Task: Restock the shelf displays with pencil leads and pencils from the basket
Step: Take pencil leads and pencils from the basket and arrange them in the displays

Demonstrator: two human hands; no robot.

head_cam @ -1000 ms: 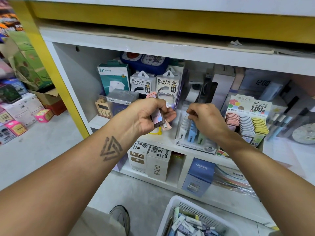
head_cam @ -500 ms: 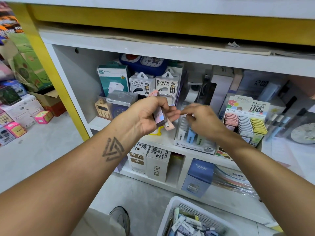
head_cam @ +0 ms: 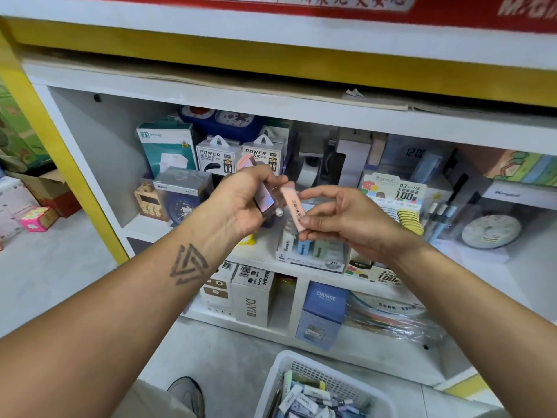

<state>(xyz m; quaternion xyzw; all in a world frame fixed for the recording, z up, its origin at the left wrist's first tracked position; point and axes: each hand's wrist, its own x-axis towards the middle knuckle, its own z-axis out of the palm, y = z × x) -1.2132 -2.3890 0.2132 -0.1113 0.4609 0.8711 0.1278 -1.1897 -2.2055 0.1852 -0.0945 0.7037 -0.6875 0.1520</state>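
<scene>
Right hand (head_cam: 346, 221) now pinching pink lead case (head_cam: 294, 211)

Two hands are meeting in front of the shelf (head_cam: 156, 227): the left hand (head_cam: 241, 203) is gripping several lead cases, the right hand (head_cam: 346, 221) pinching one lead case (head_cam: 291, 208) above the display tray (head_cam: 310, 260). The basket (head_cam: 272, 384) is sitting on the floor below, right of a shoe (head_cam: 187, 393).

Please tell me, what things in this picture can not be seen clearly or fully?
- Head view: the lead cases in the left hand are mostly covered by its fingers; their number is unclear.
- The 2B display tray is partly hidden behind the right hand.
- The basket is cut off by the bottom edge.
</scene>
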